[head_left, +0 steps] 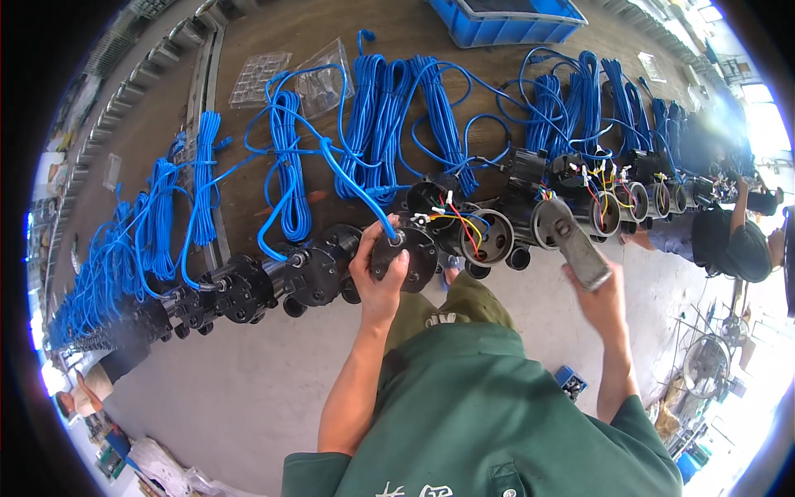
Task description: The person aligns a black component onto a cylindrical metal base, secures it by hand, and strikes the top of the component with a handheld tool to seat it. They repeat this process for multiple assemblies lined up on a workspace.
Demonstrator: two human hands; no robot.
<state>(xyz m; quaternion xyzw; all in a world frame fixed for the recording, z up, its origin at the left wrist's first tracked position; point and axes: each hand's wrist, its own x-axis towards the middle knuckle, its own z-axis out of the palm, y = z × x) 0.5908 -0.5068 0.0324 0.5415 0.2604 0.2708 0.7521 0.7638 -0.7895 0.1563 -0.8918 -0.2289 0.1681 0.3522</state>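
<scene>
My left hand [379, 272] is closed round a black round end cap [419, 258], its thumb and fingers near the fitting where a thick blue cable [352, 184] enters. Just right of it is an open cylindrical housing [494, 238] with red, yellow and blue wires [473, 225] at its mouth. In my right hand [602, 296] is a grey, worn, oblong block-like tool [573, 245], gripped by its lower end. The tool's upper end is in front of another open housing [540, 225]; whether they touch, I cannot tell.
Bundled blue cables [374, 124] lie along the brown table [273, 41]. Capped housings [319, 275] line its near edge to the left, open ones to the right. A blue crate [505, 26] and clear plastic trays [261, 79] sit farther back. Another person [729, 240] is at the right.
</scene>
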